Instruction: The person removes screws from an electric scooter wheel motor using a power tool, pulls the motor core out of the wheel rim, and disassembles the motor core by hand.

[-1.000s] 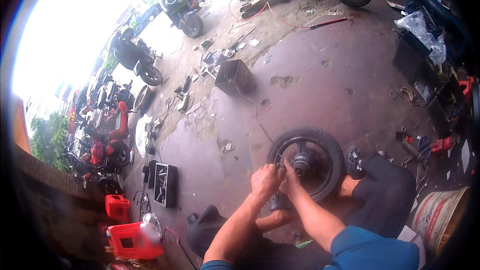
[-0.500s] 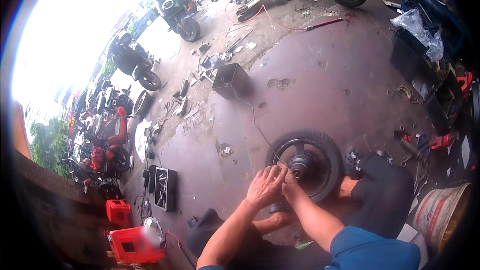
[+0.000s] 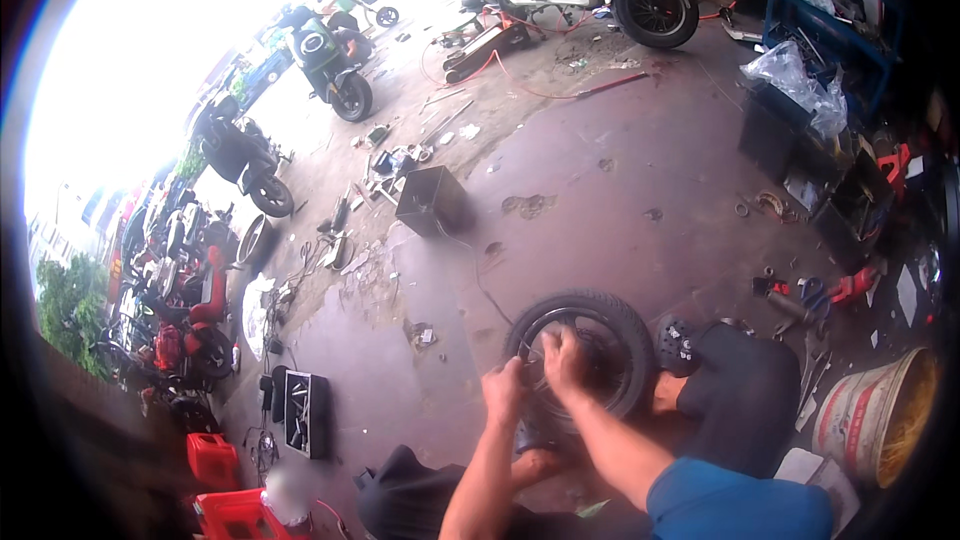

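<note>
A: Where've we got the wheel (image 3: 606, 345)?

B: Lower ctr of frame, roughly flat on the floor (image 3: 580, 230); thin cable (image 3: 479, 278) runs from its upper-left edge toward the dark box (image 3: 432, 202), approx upper ctr.

A: Hands?

B: Left hand (image 3: 503, 387) & right hand (image 3: 567, 365) both curled narrow over the wheel's left part. Contents too small/blurred, we can't tell.

A: Handling?

B: We'd guess heavy, mostly at the hub; rim stiff, tyre (image 3: 640, 335) firm w/ a bit of give, prob. grippy unless greasy. Not fragile, but we'd treat the cable as bendy & easily nicked.

A: Grip pts?

B: For lifting, we'd take opposite sides of the tyre, or rim thru the spoke gaps; cable: pinch, no yanking.
</note>
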A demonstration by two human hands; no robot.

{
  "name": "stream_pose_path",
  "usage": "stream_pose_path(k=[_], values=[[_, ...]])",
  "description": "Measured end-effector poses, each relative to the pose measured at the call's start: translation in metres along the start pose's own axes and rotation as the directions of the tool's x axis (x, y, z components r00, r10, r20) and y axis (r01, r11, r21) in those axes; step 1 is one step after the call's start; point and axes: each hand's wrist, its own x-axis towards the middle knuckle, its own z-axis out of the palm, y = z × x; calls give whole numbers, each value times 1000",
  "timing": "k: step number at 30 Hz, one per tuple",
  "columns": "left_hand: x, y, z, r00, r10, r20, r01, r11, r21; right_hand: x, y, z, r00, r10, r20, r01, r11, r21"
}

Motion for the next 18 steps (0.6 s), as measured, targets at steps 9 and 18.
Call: stream_pose_path(k=[9, 18], values=[[-19, -33, 25, 941, 222, 254, 173, 330, -928, 68, 21, -7, 605, 6, 796, 583, 678, -448], [-2, -22, 38, 952, 235, 197, -65, 783, -619, 99, 10, -18, 246, 49, 968, 894, 374, -246]])
